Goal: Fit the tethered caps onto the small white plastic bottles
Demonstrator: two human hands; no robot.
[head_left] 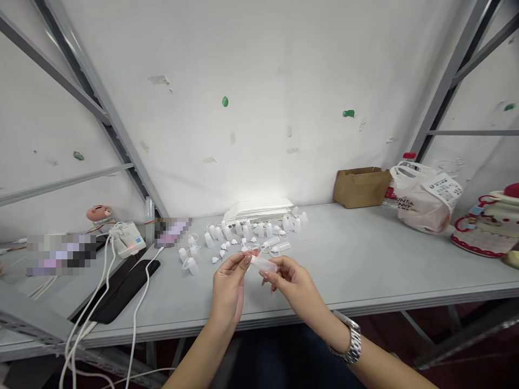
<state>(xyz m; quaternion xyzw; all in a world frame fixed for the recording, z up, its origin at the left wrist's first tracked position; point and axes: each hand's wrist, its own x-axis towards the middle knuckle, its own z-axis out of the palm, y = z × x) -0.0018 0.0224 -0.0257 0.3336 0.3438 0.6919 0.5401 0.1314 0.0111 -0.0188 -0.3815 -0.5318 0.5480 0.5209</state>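
Observation:
A small translucent squeeze bottle (264,264) is held nearly level above the table's front part. The fingers of my left hand (232,274) pinch its neck end, where a white tip or cap is partly covered. My right hand (292,278) grips the bottom end of the same bottle between thumb and fingers. Just behind my hands, several loose white caps (223,253) lie scattered. Similar bottles (245,229) stand in a loose group farther back, and a bottle on its side (280,247) rests near my right fingers. More upright bottles (192,265) are to the left.
White flat packs (259,209) lie against the wall. A cardboard box (360,187), a white plastic bag (424,200) and a red-trimmed container (486,229) stand at right. At left are a black pouch-like item (125,292), white cables (135,313) and a white power strip (128,239) on the grey table (365,259).

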